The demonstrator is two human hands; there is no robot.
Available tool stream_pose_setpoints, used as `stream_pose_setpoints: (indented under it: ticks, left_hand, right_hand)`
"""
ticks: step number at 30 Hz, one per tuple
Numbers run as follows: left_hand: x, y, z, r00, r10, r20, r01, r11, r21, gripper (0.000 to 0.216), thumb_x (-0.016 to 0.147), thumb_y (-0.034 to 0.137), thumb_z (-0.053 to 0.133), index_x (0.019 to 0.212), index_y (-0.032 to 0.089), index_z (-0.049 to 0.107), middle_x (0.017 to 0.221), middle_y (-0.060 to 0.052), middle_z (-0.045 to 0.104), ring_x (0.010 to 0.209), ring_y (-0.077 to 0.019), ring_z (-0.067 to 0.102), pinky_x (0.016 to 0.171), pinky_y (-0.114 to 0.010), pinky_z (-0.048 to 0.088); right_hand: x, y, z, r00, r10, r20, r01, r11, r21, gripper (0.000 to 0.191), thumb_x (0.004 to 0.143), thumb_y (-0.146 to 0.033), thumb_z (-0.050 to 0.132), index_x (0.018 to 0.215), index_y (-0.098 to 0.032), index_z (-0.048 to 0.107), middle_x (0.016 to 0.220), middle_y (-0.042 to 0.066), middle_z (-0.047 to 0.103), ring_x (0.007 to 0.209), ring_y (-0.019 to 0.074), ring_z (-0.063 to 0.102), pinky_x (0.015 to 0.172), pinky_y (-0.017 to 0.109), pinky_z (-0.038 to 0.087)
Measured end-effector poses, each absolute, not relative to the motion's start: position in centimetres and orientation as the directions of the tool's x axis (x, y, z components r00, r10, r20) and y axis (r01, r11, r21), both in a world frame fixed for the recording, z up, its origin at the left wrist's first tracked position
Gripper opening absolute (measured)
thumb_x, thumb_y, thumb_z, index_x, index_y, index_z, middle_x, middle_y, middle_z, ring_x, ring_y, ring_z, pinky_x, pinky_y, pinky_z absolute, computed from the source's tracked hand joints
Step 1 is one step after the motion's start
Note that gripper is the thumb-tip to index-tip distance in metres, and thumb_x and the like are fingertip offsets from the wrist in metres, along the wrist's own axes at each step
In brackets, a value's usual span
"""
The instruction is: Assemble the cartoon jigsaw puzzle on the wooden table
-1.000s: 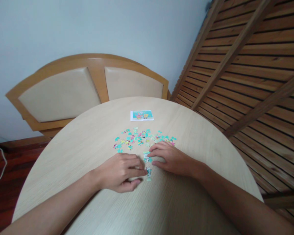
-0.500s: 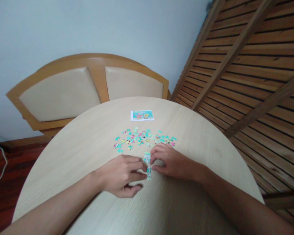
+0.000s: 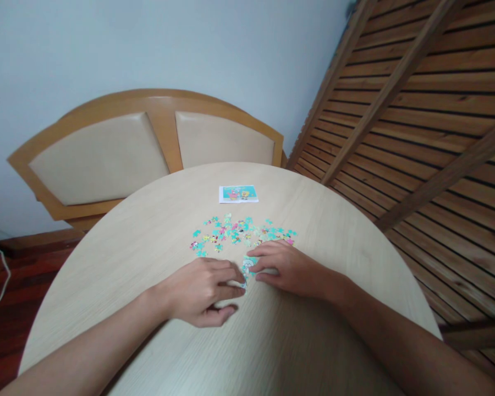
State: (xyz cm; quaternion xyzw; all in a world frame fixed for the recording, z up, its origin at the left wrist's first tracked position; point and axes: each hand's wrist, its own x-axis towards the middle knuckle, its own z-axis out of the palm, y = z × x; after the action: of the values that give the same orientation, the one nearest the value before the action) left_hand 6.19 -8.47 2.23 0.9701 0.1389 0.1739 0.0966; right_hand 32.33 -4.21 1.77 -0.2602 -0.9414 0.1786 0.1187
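Two small joined groups of jigsaw pieces lie on the round table between my hands. The upper jigsaw section [image 3: 248, 263] shows a pale cartoon face on turquoise. My right hand [image 3: 291, 267] rests its fingertips on that section's right side, thumb held apart. Below it, the lower jigsaw section [image 3: 244, 285] is mostly covered by the fingertips of my left hand [image 3: 204, 290], which press on it from the left with the thumb spread away. The two sections sit close together; whether they interlock I cannot tell. Neither hand grasps anything.
Many loose jigsaw pieces [image 3: 235, 234] are scattered just beyond my hands. Farther back lies a picture card [image 3: 239, 193] with cartoon figures. The round wooden table [image 3: 148, 242] has a cushioned bench back [image 3: 107, 159] behind it and a slatted wooden panel [image 3: 396, 110] at the right.
My left hand has slid the lower jigsaw section upward, close against the upper one. My right hand's fingers have shifted left onto the upper section.
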Motion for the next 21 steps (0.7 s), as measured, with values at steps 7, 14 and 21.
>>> stream_pose_setpoints:
  ticks: [7,14,21]
  left_hand:
    - [6.05,-8.42,1.91,0.902,0.299,0.311,0.225,-0.941,0.252,0.025,0.096,0.027,0.052,0.114,0.016,0.065,0.115,-0.013,0.071,0.109,-0.0261,0.067,0.093,-0.042,0.058]
    - [6.65,-8.91,1.82,0.92,0.272,0.283,0.196,-0.943,0.27,0.031,0.095,0.027,0.05,0.121,0.014,0.062,0.119,-0.014,0.069,0.114,-0.0278,0.066,0.098,-0.045,0.056]
    - [6.61,-8.96,1.89,0.919,0.293,0.264,0.23,-0.942,0.245,0.033,0.097,0.028,0.047,0.125,0.015,0.06,0.123,-0.016,0.067,0.109,-0.0276,0.068,0.095,-0.044,0.057]
  right_hand:
    - [32.46,-3.92,1.65,-0.847,0.51,0.149,0.42,0.814,-0.401,0.017,0.096,-0.028,0.065,0.107,-0.024,0.077,0.133,0.007,0.069,0.125,0.0241,0.061,0.109,0.044,0.041]
    - [32.18,-3.83,1.57,-0.853,0.489,0.182,0.4,0.837,-0.375,0.017,0.098,-0.025,0.063,0.106,-0.026,0.078,0.13,0.005,0.072,0.125,0.024,0.062,0.11,0.043,0.043]
    - [32.07,-3.84,1.76,-0.855,0.485,0.184,0.4,0.842,-0.361,0.019,0.098,-0.026,0.062,0.105,-0.027,0.079,0.128,0.005,0.072,0.124,0.0246,0.062,0.109,0.044,0.044]
